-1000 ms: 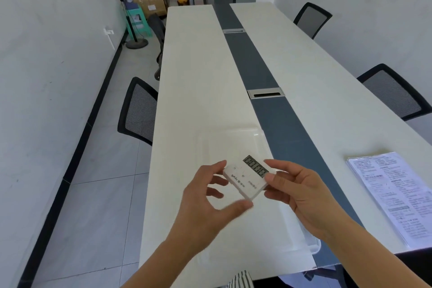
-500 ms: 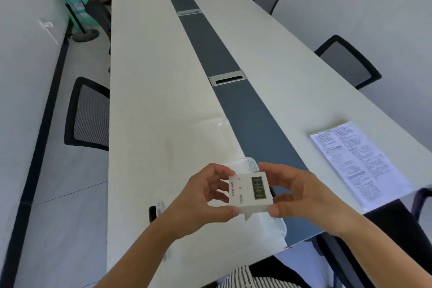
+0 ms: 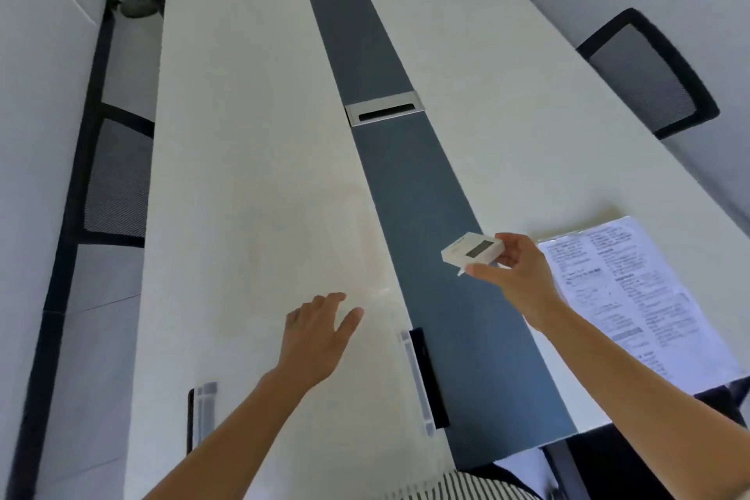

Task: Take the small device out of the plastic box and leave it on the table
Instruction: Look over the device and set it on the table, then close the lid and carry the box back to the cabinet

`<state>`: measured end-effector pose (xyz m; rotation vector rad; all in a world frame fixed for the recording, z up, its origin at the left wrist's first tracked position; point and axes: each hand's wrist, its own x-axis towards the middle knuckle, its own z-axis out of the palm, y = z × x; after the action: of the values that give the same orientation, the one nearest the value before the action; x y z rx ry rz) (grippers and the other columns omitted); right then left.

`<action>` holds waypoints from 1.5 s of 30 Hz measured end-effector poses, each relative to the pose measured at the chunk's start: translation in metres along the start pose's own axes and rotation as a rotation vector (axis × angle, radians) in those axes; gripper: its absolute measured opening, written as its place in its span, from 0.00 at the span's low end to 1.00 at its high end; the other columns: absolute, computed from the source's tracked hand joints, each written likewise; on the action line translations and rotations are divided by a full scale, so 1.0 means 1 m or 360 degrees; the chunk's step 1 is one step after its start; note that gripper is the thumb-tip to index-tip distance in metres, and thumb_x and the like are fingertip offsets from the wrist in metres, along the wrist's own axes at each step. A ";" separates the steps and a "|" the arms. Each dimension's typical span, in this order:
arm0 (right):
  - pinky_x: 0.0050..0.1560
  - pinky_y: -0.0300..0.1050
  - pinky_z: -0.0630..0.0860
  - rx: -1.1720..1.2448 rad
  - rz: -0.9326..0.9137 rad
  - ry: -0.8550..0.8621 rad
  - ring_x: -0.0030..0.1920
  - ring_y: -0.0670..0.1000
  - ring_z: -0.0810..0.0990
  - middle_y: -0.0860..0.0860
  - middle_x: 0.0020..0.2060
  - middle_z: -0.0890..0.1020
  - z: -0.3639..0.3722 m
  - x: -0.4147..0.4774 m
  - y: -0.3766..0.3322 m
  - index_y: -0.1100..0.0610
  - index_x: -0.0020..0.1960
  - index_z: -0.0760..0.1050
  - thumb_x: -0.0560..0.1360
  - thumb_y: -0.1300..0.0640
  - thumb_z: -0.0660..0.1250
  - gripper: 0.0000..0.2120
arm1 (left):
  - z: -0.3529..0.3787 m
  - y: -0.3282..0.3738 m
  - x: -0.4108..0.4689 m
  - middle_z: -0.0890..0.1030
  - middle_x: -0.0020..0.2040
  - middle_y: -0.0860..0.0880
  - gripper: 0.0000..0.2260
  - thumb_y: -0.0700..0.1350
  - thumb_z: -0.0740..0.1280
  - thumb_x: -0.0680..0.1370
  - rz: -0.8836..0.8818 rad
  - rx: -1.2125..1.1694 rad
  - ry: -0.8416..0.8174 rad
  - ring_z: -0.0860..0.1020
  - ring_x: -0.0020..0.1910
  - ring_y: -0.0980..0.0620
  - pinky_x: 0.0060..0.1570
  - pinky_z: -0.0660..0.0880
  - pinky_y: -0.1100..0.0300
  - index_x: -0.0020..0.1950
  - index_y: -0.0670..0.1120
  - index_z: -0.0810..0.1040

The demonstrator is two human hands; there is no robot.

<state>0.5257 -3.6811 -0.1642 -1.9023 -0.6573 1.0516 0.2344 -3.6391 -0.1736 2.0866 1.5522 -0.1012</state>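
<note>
My right hand point(image 3: 513, 274) grips the small device point(image 3: 473, 250), a white flat unit with a dark display, and holds it in the air over the grey centre strip of the table point(image 3: 251, 134). My left hand point(image 3: 318, 331) hovers open, fingers spread, over the clear plastic box point(image 3: 418, 382). The box lies on the white tabletop near the front edge. It is see-through and blurred, so only its handles and faint edges show.
A sheet of printed paper point(image 3: 633, 296) lies on the table just right of my right hand. A metal cable slot point(image 3: 383, 110) sits in the grey strip further away. Black mesh chairs stand at the left point(image 3: 115, 183) and right point(image 3: 645, 73).
My left hand has let go of the device and dropped toward the box. My right hand has carried the device to the right, over the grey strip. The view has tilted downward.
</note>
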 end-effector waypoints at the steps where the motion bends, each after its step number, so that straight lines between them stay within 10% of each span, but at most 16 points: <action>1: 0.50 0.43 0.77 -0.0068 0.0013 0.0031 0.56 0.49 0.80 0.47 0.53 0.80 0.003 0.020 0.004 0.54 0.62 0.70 0.62 0.58 0.80 0.32 | 0.007 -0.003 0.002 0.76 0.66 0.52 0.33 0.67 0.41 0.75 0.0005 0.0163 0.0010 0.72 0.65 0.50 0.68 0.62 0.52 0.69 0.52 0.70; 4: 0.56 0.53 0.78 -0.0239 0.0048 0.0090 0.56 0.49 0.79 0.49 0.56 0.80 0.015 0.070 0.013 0.56 0.69 0.68 0.62 0.51 0.78 0.39 | 0.019 -0.008 0.006 0.80 0.60 0.53 0.40 0.68 0.32 0.72 0.0004 0.0335 0.0123 0.75 0.60 0.50 0.64 0.64 0.53 0.65 0.53 0.74; 9: 0.42 0.43 0.72 -0.0354 0.0089 0.0112 0.48 0.52 0.77 0.49 0.51 0.79 0.041 0.111 0.015 0.58 0.62 0.71 0.62 0.50 0.77 0.32 | 0.019 -0.009 0.008 0.81 0.56 0.54 0.39 0.67 0.32 0.72 -0.0050 0.0344 0.0109 0.76 0.57 0.50 0.61 0.65 0.54 0.62 0.54 0.76; 21: 0.45 0.46 0.73 -0.0435 0.0070 0.0224 0.48 0.51 0.74 0.49 0.52 0.78 0.060 0.130 0.024 0.55 0.64 0.67 0.64 0.46 0.76 0.34 | 0.019 -0.007 0.012 0.82 0.53 0.55 0.37 0.67 0.34 0.74 -0.0063 0.0332 0.0126 0.78 0.53 0.51 0.58 0.67 0.55 0.59 0.53 0.78; 27: 0.58 0.56 0.74 -0.0658 0.0044 0.0195 0.65 0.56 0.72 0.53 0.67 0.73 0.055 0.125 0.018 0.56 0.74 0.58 0.63 0.36 0.73 0.48 | 0.017 -0.008 0.015 0.81 0.55 0.56 0.38 0.67 0.33 0.73 -0.0053 0.0321 0.0130 0.76 0.55 0.52 0.59 0.66 0.56 0.61 0.54 0.76; 31: 0.53 0.51 0.71 -0.0756 -0.0347 0.0304 0.66 0.51 0.70 0.48 0.66 0.72 0.057 0.110 -0.007 0.52 0.70 0.65 0.70 0.37 0.66 0.34 | 0.019 -0.008 0.012 0.82 0.53 0.55 0.37 0.66 0.34 0.74 -0.0038 0.0325 0.0168 0.78 0.53 0.50 0.58 0.67 0.54 0.59 0.53 0.78; 35: 0.51 0.46 0.76 -0.0704 -0.0591 -0.0130 0.52 0.48 0.79 0.47 0.52 0.81 0.098 0.096 -0.027 0.53 0.58 0.76 0.75 0.43 0.64 0.17 | 0.019 -0.010 0.007 0.82 0.52 0.54 0.36 0.67 0.36 0.75 -0.0011 0.0299 0.0182 0.79 0.52 0.50 0.57 0.68 0.54 0.58 0.52 0.79; 39: 0.52 0.49 0.74 -0.1087 -0.0344 -0.0577 0.56 0.53 0.79 0.50 0.57 0.81 0.155 0.096 -0.013 0.54 0.63 0.73 0.74 0.41 0.63 0.23 | 0.015 -0.015 -0.001 0.80 0.57 0.50 0.29 0.64 0.46 0.77 -0.0028 0.0153 0.0256 0.77 0.57 0.49 0.59 0.70 0.55 0.61 0.48 0.77; 45: 0.47 0.52 0.74 -0.1424 -0.0133 -0.0412 0.56 0.61 0.78 0.57 0.58 0.77 0.190 0.103 0.002 0.61 0.63 0.67 0.71 0.44 0.69 0.29 | 0.005 -0.058 -0.044 0.79 0.60 0.43 0.20 0.55 0.56 0.78 -0.0413 0.0083 0.0694 0.76 0.60 0.42 0.57 0.73 0.49 0.61 0.44 0.77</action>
<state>0.4145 -3.5248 -0.2643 -2.4521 -1.5344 1.0442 0.1680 -3.6685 -0.1830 2.0261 2.0940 0.2395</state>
